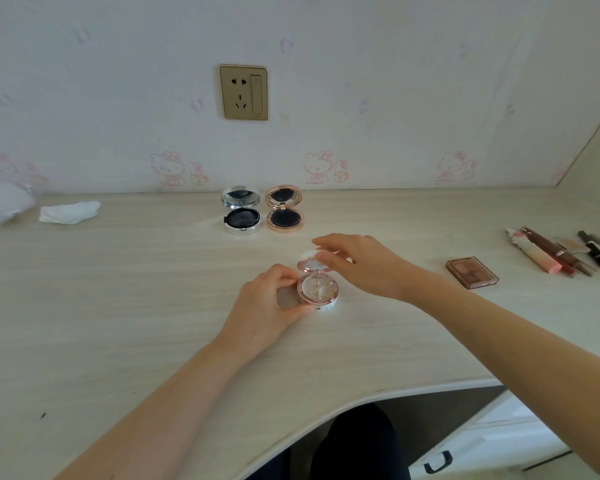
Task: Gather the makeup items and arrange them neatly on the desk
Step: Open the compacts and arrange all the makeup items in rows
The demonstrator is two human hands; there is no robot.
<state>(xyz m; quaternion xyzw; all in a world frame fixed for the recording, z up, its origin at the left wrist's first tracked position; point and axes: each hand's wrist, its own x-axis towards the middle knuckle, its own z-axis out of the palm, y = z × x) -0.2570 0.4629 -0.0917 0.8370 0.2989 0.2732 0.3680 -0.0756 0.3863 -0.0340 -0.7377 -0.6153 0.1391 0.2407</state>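
Desk (125, 306): pale wood grain, curved front edge, runs back to the papered wall; bears every item below.
Right-side cluster (565, 252): tubes, pencils and sticks, lying roughly parallel at the far right, well apart from both hands.
Tissue (69, 212): crumpled, white, far left near the wall; not makeup.
Left hand (269, 297): thumb and fingertips curled round the left rim of the pink compact's base, pinning it to the desk.
Right hand (359, 263): fingers nearly straight and relaxed, spread over the raised lid from the right; they hide most of the lid, and whether they press it or only touch it cannot be told.
Palette (471, 271): flat brown rectangle, closed, just right of the right forearm, nearer that hand.
Silver compact (241, 211): open, mirror lid upright, dark puff inside, near the wall.
Gold compact (284, 209): open, just beside the silver one on its right; the 2 form a row.
Pink compact (317, 289): mid-desk between the 2 hands, hinge on the far side, lid tilted up.
Key relation: the open slot lies right of the gold compact, up and slightly left of the pink compact, well apart; hinge already faces the wall like the other 2.
Judged step: set the lid, then slide the pink compact back into line as number 3.
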